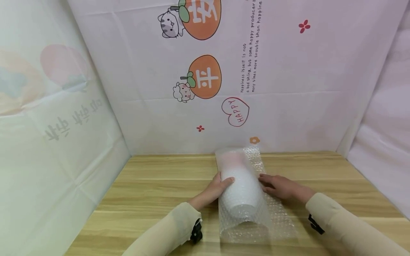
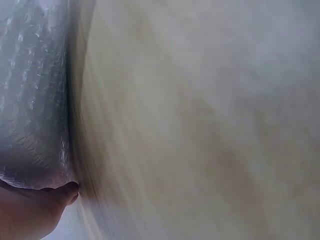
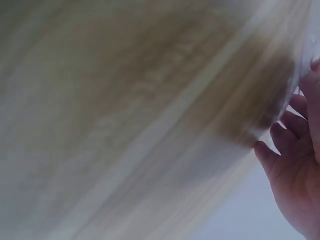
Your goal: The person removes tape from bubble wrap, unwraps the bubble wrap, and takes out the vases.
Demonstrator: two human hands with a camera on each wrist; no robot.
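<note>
A white, rounded, vase-like object [image 1: 240, 192], pinkish toward its far end, lies on its side in clear bubble wrap [image 1: 278, 217]. My left hand [image 1: 218, 187] grips the wrapped object from the left, its thumb across the top. In the left wrist view, part of that hand [image 2: 35, 207] shows at the lower left against the bubble wrap [image 2: 30, 95]. On the other side, my right hand [image 1: 280, 186] touches the flat flap of wrap with loosely bent fingers. Those fingers [image 3: 300, 122] appear spread at the right edge of the right wrist view.
Beneath everything is a wood-grain table [image 1: 153, 185]. A white printed cloth [image 1: 282, 117] rises behind its far edge, and more white cloth [image 1: 38, 170] hangs at the left. Black wrist straps [image 1: 196, 231] show at the sleeves.
</note>
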